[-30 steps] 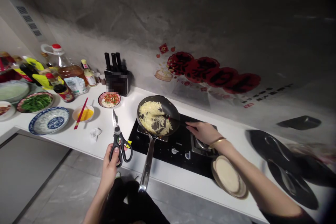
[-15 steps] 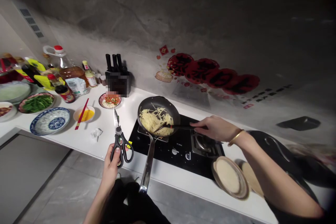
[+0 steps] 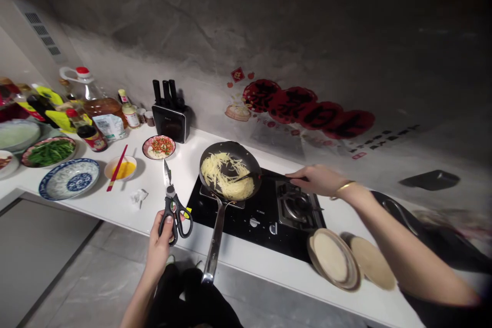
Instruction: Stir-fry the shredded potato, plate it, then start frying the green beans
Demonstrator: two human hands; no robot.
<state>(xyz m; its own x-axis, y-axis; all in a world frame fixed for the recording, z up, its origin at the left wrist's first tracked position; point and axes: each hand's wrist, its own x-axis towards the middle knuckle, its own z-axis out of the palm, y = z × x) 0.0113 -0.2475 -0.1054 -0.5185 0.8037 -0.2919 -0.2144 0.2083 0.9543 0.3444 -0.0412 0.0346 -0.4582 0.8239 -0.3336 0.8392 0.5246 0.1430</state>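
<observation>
My left hand (image 3: 162, 230) grips black-handled kitchen scissors (image 3: 170, 191) by one loop, blades pointing up and away over the counter's front edge. My right hand (image 3: 321, 180), with a gold bracelet at the wrist, is closed around the black handle of a spatula (image 3: 274, 178). The spatula's far end lies among pale shredded strips (image 3: 217, 177), which look like potato, inside a dark frying pan (image 3: 249, 156). This pan sits on the left burner, its metal handle (image 3: 215, 246) pointing towards me.
Left of the hob (image 3: 230, 223) are a bowl of beaten egg (image 3: 125, 169) with red chopsticks across it, a blue-patterned bowl (image 3: 71, 178), a plate of chopped seasonings (image 3: 159, 147), greens (image 3: 52, 152) and a knife block (image 3: 171, 120). Stacked wooden-looking lids (image 3: 334, 259) stand at right.
My right hand has shifted slightly with the spatula, and the shreds in the pan are spread differently, now curving around its left and front. My left hand still holds the scissors.
</observation>
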